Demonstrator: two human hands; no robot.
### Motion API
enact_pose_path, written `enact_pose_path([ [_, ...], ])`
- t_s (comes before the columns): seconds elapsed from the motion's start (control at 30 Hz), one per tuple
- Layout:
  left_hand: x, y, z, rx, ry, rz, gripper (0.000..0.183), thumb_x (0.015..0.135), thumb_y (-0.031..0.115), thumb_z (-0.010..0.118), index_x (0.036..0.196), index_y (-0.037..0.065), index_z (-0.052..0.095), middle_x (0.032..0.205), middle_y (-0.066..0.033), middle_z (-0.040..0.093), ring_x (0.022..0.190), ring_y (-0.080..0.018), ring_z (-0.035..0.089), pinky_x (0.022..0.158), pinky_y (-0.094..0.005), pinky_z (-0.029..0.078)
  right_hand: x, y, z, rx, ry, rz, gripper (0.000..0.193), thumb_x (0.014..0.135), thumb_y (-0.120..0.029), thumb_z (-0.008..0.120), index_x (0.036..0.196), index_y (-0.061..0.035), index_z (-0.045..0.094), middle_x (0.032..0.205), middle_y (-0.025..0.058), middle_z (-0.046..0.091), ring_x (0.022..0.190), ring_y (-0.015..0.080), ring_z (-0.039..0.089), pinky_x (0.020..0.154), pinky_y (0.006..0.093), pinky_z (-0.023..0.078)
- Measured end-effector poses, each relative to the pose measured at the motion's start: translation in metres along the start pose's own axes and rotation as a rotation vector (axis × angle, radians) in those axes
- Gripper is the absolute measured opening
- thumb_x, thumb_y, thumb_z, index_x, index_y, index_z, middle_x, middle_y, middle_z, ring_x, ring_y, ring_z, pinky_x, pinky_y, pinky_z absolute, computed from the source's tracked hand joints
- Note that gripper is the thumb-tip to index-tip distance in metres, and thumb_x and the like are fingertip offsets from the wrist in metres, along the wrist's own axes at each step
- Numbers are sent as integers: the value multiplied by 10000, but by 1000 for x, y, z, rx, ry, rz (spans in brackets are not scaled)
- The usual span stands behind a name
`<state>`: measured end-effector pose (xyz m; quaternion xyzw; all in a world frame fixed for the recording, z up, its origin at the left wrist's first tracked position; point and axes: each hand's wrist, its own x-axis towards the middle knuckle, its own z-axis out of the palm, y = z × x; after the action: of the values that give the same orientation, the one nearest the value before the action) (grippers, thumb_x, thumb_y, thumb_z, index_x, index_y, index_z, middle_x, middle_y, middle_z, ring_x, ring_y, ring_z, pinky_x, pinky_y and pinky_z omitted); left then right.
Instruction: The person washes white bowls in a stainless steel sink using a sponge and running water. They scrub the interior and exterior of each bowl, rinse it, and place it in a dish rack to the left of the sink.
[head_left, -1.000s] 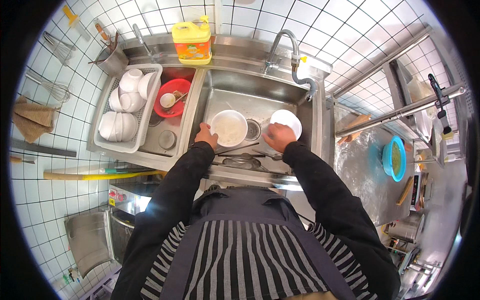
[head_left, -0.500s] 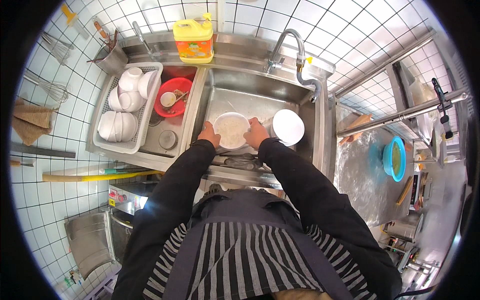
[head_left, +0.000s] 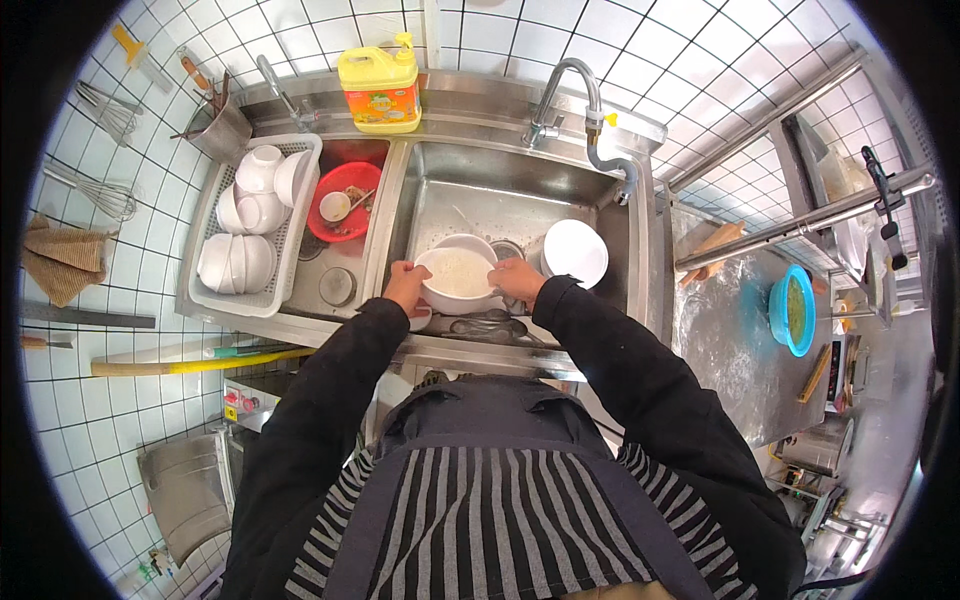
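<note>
White round bowl (head_left: 458, 273), mouth upward, I see gripped between left hand (head_left: 404, 286) and right hand (head_left: 518, 281), near sink's front edge (head_left: 470, 354).

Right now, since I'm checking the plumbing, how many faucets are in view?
2: the arched faucet behind the larger basin, and the slimmer faucet between the utensil holder and yellow jug.

Counted: two hands (head_left: 405, 287) (head_left: 517, 280), two taps (head_left: 541, 130), two whisks (head_left: 112, 200), one yellow jug (head_left: 380, 90), one red basin (head_left: 345, 231), one light-blue basin (head_left: 776, 312), one white rack (head_left: 235, 300) and one brown cloth (head_left: 65, 252). White bowls (head_left: 575, 252) number at least eight across rack and large sink (head_left: 515, 192); overlap prevents an exact figure.
</note>
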<state>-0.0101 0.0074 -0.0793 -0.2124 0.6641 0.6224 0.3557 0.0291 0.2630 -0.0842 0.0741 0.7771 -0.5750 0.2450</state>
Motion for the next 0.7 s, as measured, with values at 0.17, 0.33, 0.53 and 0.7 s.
enact_pose_path([
  [0.17, -18, 2, 8, -118, -75, -174, 622, 862, 537, 622, 1314, 188, 376, 1110, -138, 552, 766, -297, 627, 616, -446, 517, 6, 9, 0, 339, -8, 397, 152, 800, -170, 707, 846, -26, 692, 733, 39, 621, 541, 136, 530, 478, 307, 396],
  [0.33, -17, 11, 10, -39, -128, -227, 621, 863, 678, 547, 1174, 141, 530, 954, -106, 593, 588, -229, 573, 499, -346, 444, 6, 9, 2, 389, -38, 443, 192, 846, -220, 693, 889, -33, 698, 768, 41, 641, 591, 135, 562, 506, 321, 434],
  [0.53, -13, 19, 1, -186, -262, -340, 592, 839, 684, 557, 1070, 139, 593, 923, -97, 586, 585, -207, 544, 504, -323, 418, 7, 12, 6, 310, -3, 326, 361, 979, -365, 569, 963, -47, 740, 832, 56, 674, 765, 162, 622, 642, 322, 489],
  [0.7, -18, 26, -16, -162, -238, -296, 562, 816, 586, 604, 1180, 159, 584, 912, -97, 595, 642, -208, 561, 534, -322, 451, 5, 6, -19, -125, 141, 38, 394, 976, -353, 543, 1041, -15, 733, 933, 115, 710, 922, 240, 664, 789, 377, 509],
])
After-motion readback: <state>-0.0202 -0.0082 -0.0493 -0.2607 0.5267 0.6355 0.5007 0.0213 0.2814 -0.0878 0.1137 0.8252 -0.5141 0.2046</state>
